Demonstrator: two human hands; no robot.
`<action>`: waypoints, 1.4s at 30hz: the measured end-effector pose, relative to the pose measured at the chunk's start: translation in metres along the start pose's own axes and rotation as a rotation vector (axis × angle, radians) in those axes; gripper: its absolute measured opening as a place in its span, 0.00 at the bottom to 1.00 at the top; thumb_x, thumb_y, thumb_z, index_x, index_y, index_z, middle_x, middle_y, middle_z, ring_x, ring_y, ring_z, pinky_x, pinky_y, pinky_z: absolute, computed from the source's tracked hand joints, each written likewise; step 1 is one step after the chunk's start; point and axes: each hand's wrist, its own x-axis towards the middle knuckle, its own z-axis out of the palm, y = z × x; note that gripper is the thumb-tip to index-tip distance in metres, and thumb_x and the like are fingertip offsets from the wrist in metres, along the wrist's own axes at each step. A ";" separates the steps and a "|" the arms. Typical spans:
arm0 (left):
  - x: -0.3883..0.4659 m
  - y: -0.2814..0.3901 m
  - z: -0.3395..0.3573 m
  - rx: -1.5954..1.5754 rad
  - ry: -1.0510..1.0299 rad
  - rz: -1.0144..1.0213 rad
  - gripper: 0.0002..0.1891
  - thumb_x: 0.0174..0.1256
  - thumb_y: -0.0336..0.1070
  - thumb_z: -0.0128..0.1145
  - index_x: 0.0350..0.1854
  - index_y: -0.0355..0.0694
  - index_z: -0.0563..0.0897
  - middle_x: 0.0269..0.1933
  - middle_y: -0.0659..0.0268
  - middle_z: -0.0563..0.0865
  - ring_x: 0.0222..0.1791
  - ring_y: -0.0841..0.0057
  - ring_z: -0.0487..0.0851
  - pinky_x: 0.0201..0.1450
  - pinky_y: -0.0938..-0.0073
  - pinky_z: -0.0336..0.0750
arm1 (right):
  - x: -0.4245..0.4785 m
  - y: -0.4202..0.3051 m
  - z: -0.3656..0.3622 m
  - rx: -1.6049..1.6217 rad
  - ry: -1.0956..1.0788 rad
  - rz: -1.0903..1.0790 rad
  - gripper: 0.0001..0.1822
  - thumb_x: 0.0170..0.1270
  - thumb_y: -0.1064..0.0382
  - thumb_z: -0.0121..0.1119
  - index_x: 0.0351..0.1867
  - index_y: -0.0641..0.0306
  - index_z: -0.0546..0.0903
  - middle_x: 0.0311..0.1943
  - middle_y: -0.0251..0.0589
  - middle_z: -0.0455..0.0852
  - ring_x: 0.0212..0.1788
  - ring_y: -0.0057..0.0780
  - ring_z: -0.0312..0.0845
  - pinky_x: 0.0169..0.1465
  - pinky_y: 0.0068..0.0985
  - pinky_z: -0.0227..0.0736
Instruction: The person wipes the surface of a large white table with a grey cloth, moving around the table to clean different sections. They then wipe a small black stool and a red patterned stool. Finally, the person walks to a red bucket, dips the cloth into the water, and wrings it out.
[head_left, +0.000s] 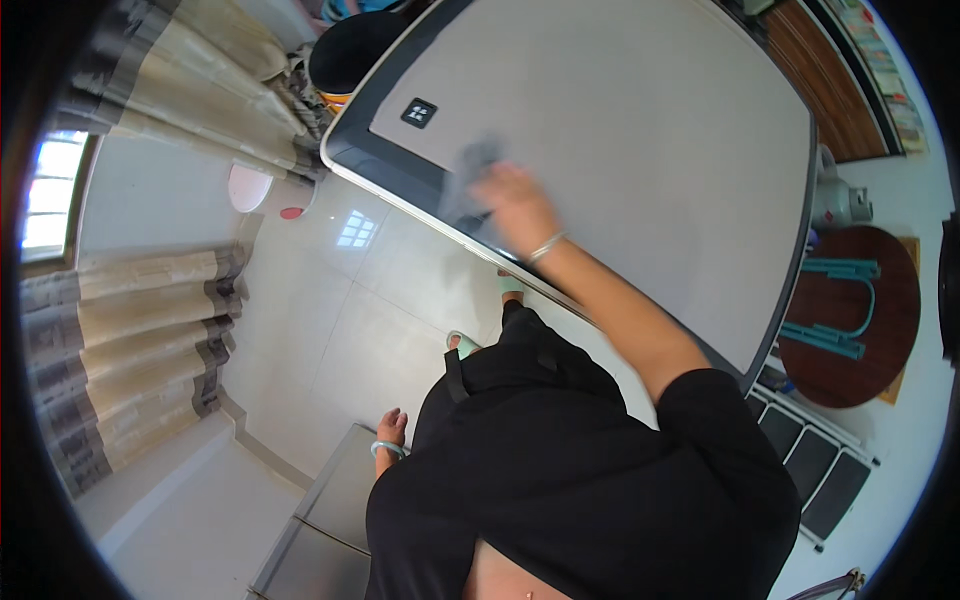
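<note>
My right hand (517, 208), with a metal bangle at the wrist, is blurred by motion over the near edge of a large grey table (637, 150). It grips a grey cloth (470, 180), also blurred, lying across the table's dark border. Down at my left side hangs my left hand (392, 427), a pale bangle on its wrist, with its fingers slightly curled and nothing visible in them. A small black square with white marks (418, 113) lies on the tabletop, to the left of the cloth.
A grey cabinet (330, 491) stands behind my left hand. Beyond the table's right side are a gas cylinder (840, 204), a round brown folding table (847, 375) and a folded stepladder (814, 457). Patterned curtains (150, 337) and a pinkish bin (251, 187) are at the left.
</note>
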 end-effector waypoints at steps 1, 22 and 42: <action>-0.003 -0.005 -0.001 0.007 -0.005 -0.024 0.24 0.62 0.42 0.56 0.55 0.30 0.72 0.51 0.49 0.80 0.51 0.64 0.79 0.54 0.70 0.72 | 0.001 -0.044 0.000 0.053 -0.104 -0.082 0.19 0.55 0.70 0.50 0.49 0.54 0.77 0.57 0.47 0.73 0.65 0.42 0.61 0.69 0.38 0.50; 0.031 0.034 -0.035 -0.137 -0.039 0.209 0.22 0.65 0.36 0.53 0.58 0.28 0.69 0.54 0.49 0.77 0.55 0.65 0.76 0.58 0.72 0.69 | -0.225 -0.006 -0.107 -0.306 -0.319 0.146 0.32 0.50 0.62 0.59 0.62 0.48 0.68 0.67 0.41 0.59 0.70 0.45 0.46 0.68 0.48 0.44; -0.031 -0.045 0.023 -0.350 0.109 -0.143 0.22 0.65 0.36 0.52 0.58 0.29 0.69 0.56 0.50 0.76 0.57 0.65 0.75 0.59 0.70 0.68 | 0.190 -0.117 0.100 -0.221 -0.186 -0.241 0.29 0.64 0.51 0.47 0.66 0.50 0.61 0.69 0.39 0.53 0.72 0.40 0.41 0.70 0.43 0.34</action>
